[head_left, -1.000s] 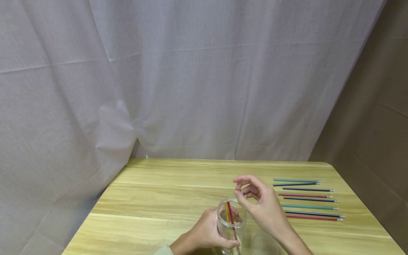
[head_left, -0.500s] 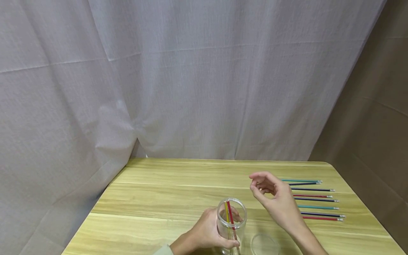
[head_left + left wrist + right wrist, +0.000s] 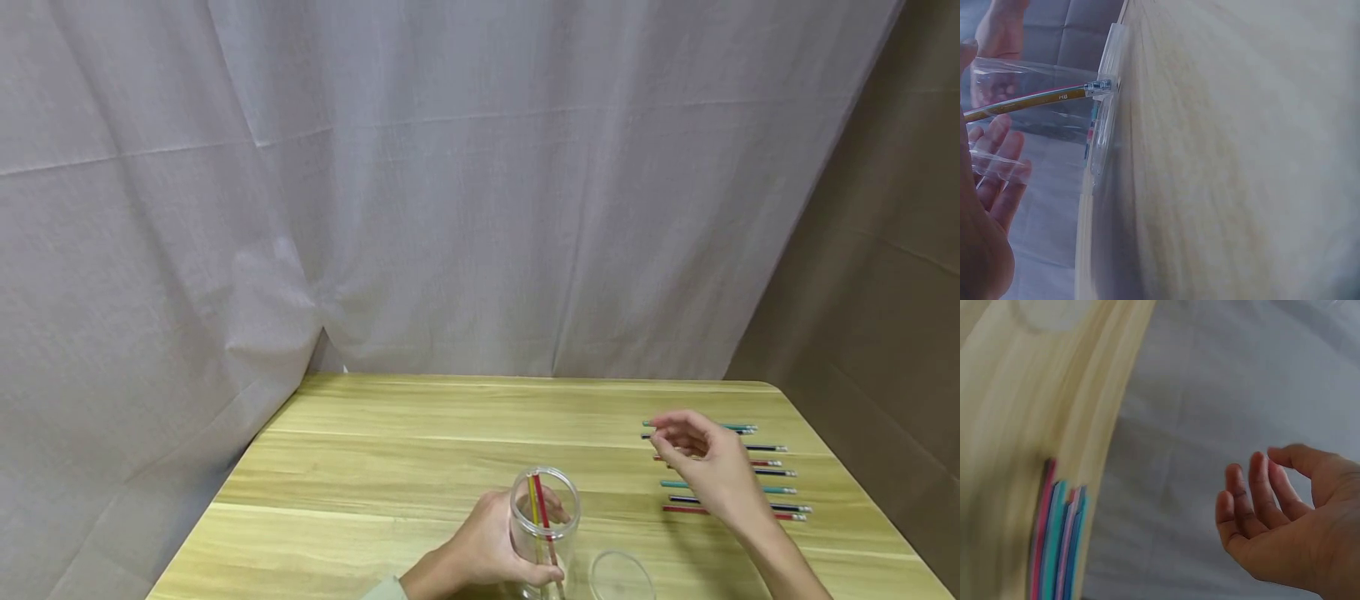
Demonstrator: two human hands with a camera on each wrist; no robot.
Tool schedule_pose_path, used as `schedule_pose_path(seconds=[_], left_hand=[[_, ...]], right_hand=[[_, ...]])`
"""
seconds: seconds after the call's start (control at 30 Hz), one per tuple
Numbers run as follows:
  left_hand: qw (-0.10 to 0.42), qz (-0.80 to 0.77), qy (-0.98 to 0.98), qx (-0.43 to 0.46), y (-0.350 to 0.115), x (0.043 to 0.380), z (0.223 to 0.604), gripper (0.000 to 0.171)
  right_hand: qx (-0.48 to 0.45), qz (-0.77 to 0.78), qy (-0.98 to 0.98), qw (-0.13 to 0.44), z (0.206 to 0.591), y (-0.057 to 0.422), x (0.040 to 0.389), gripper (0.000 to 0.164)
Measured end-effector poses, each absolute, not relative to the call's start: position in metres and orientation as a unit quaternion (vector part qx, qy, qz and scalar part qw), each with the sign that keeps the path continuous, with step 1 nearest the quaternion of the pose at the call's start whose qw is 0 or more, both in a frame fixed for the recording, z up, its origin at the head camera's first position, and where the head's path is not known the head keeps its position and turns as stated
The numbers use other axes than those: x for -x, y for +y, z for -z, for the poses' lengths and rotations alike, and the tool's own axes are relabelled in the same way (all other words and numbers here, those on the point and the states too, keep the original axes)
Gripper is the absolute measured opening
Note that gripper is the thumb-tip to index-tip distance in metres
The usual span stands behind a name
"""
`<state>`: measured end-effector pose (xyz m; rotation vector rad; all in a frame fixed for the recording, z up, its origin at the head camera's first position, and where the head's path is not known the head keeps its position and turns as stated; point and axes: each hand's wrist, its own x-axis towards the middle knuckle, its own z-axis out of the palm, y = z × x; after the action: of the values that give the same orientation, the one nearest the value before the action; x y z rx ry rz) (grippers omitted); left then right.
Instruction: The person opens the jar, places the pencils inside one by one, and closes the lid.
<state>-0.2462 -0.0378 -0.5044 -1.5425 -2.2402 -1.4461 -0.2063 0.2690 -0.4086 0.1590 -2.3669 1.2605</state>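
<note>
A clear jar (image 3: 544,533) stands near the front of the table, and my left hand (image 3: 491,542) grips it with fingers and thumb around its wall. Inside lean a yellow pencil (image 3: 533,500) and a red pencil (image 3: 542,500); the left wrist view shows the yellow one's eraser end (image 3: 1097,87) at the jar's bottom. Over a row of pencils (image 3: 780,491) at the right hovers my right hand (image 3: 712,467), hiding their middles. In the right wrist view its fingers (image 3: 1260,487) are loosely bent and hold nothing.
A round clear lid (image 3: 622,577) lies on the wooden table (image 3: 375,475) just right of the jar. The row holds several green, dark blue and red pencils, eraser ends to the right. A grey curtain (image 3: 450,208) hangs behind the table.
My right hand has moved rightward from above the jar to over the pencil row. The left hand and the jar have stayed in place.
</note>
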Motion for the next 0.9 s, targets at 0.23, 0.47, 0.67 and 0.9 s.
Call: schedule_pose_path(seconds=[0.23, 0.47, 0.67, 0.9], left_hand=[[0.026, 0.469, -0.728, 0.5, -0.038, 0.247, 0.505, 0.061], [0.028, 0.466, -0.731, 0.498, -0.038, 0.247, 0.506, 0.061], [0.033, 0.463, -0.734, 0.495, -0.038, 0.246, 0.505, 0.062], [0.037, 0.461, -0.734, 0.498, -0.037, 0.246, 0.505, 0.063]], right_hand=[[-0.038, -0.4, -0.895, 0.193, 0.433, 0.295, 0.21, 0.016], [-0.035, -0.345, -0.925, 0.159, 0.451, 0.313, 0.212, 0.016], [-0.028, -0.356, -0.93, 0.086, 0.459, 0.324, 0.213, 0.017], [-0.025, -0.348, -0.935, 0.054, 0.469, 0.329, 0.214, 0.017]])
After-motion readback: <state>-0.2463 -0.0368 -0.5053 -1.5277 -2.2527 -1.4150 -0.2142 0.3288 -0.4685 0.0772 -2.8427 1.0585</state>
